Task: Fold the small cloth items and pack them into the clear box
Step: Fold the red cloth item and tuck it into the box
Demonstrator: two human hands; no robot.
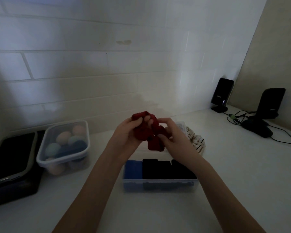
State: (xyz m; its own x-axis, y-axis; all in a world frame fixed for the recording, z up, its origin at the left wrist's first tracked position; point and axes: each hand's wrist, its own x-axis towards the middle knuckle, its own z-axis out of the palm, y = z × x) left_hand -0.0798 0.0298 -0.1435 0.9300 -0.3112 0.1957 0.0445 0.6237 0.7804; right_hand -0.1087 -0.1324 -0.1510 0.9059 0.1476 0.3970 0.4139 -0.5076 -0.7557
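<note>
A dark red cloth (150, 137) hangs bunched in the air above the clear box (160, 184). My left hand (127, 134) grips its upper left part, fingers tucked into the fabric. My right hand (172, 133) pinches its right side. Inside the box, a folded blue cloth (133, 168) lies at the left and folded black cloths (165, 169) fill the rest. A white cloth with dark stripes (197, 142) lies crumpled on the counter behind the box, partly hidden by my right hand.
A clear tub (64, 145) of pastel balls stands at the left. Further left, a phone lies on a black case (12, 165). At the back right stand a dark device on a stand (222, 94), a black stand (270, 103) and trailing cables (237, 117).
</note>
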